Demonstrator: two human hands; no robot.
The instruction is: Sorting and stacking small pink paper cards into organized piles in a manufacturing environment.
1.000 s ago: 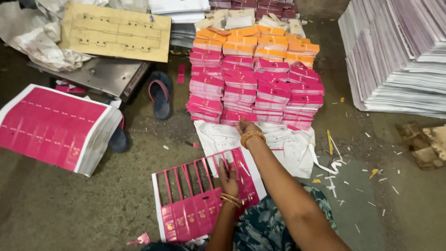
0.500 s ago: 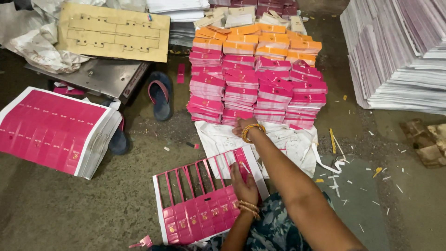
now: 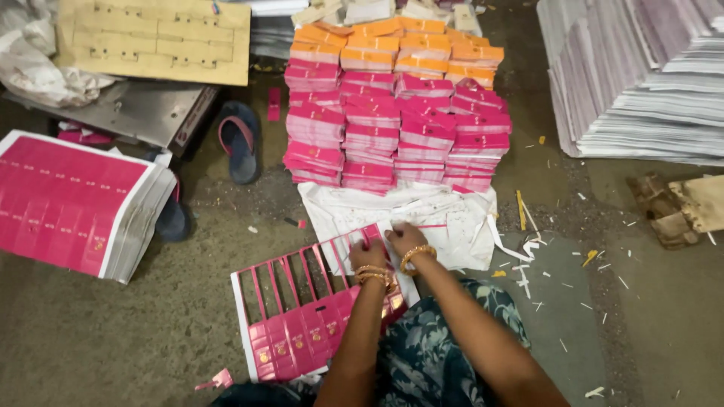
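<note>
A pink printed die-cut sheet [image 3: 298, 316] with several slots punched out lies on the floor in front of me. My left hand [image 3: 367, 250] rests on its upper right corner, fingers pressed on the pink strips. My right hand [image 3: 402, 237] sits just beside it, fingers bent on the same corner at the edge of a white sheet [image 3: 422, 218]. Both wrists wear gold bangles. Whether either hand pinches a strip is hard to tell.
Stacks of pink and orange cut pieces [image 3: 396, 120] stand beyond the white sheet. A thick pile of uncut pink sheets [image 3: 75, 203] lies left, slippers [image 3: 240, 139] nearby, a wooden die board [image 3: 154, 38] at top left, and tall paper stacks [image 3: 641, 75] right. Paper scraps litter the floor.
My right hand has drawn back from the foot of the pink stacks to the sheet's corner, beside my left hand. The left hand has shifted up along the sheet to the same corner.
</note>
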